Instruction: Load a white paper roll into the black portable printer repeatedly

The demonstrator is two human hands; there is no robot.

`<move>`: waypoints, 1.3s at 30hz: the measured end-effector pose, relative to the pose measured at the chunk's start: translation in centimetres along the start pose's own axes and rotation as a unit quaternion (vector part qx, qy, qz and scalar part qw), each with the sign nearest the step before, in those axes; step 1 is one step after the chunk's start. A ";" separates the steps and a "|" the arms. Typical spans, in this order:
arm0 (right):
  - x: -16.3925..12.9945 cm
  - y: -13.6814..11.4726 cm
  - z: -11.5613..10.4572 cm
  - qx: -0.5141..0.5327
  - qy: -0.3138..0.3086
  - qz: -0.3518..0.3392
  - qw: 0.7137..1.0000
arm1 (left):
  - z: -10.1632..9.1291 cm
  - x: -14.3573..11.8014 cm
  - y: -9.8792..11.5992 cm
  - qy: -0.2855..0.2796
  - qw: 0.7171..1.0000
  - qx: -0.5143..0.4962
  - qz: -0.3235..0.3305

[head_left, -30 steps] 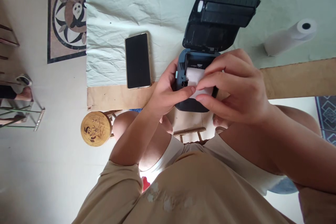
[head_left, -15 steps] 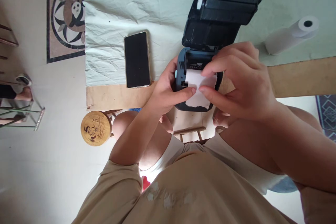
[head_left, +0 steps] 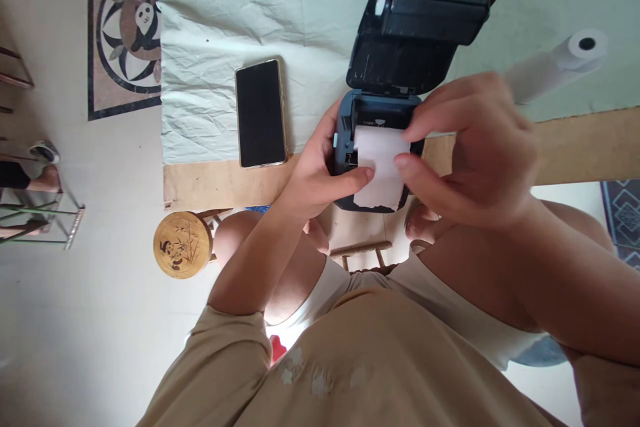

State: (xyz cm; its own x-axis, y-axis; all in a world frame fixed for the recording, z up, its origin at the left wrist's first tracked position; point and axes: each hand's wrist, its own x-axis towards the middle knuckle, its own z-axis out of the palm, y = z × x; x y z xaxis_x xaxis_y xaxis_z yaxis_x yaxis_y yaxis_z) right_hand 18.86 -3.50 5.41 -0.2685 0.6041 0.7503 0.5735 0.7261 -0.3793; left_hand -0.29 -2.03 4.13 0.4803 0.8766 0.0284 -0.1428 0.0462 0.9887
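My right hand [head_left: 475, 153] has drawn the paper strip [head_left: 380, 167] further out over the printer [head_left: 370, 147], pinching it; my left hand [head_left: 320, 173] grips the printer's side.

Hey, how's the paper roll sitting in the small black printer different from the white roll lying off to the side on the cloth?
The white paper roll in the open black printer has a loose end pulled out over the front; the spare white paper roll on the pale green cloth is fully wound. The printer's roll is under the fingers of both hands; the spare lies untouched, its dark core showing. Both are white paper.
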 end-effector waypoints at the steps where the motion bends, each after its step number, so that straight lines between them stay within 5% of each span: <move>1: 0.0 0.1 -0.1 0.005 0.039 0.012 0.999 | 0.0 0.0 -0.1 -0.003 1.000 -0.005 0.001; 3: 0.1 0.2 -0.4 0.012 0.093 0.073 0.993 | 0.0 0.1 -0.3 -0.008 1.000 -0.010 0.011; 6: 0.4 0.1 -0.5 0.065 0.063 0.175 0.980 | -0.3 0.2 -0.9 -0.013 1.000 -0.017 0.023; 12: 0.5 0.2 0.0 0.144 0.106 0.165 0.970 | -0.7 0.2 -1.2 -0.027 0.999 -0.029 0.013; 22: 0.2 0.5 -0.4 0.120 -0.156 0.071 0.978 | -0.2 0.1 -0.8 -0.001 0.999 -0.040 0.025; 30: -0.1 1.2 0.5 0.201 -0.170 0.187 0.946 | 1.4 -0.4 0.5 0.072 0.996 -0.049 -0.006; 39: -0.2 1.8 0.9 0.249 -0.193 0.214 0.925 | 1.3 -0.4 0.8 0.073 0.995 -0.060 -0.032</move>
State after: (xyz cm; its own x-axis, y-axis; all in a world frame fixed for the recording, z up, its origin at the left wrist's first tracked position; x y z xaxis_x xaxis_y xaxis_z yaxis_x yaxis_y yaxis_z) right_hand 19.28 -2.02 4.11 -0.4116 0.8732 0.2611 0.2896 0.3969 -0.8710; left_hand 0.49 -2.96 5.13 0.3623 0.9298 -0.0649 -0.2217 0.1536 0.9630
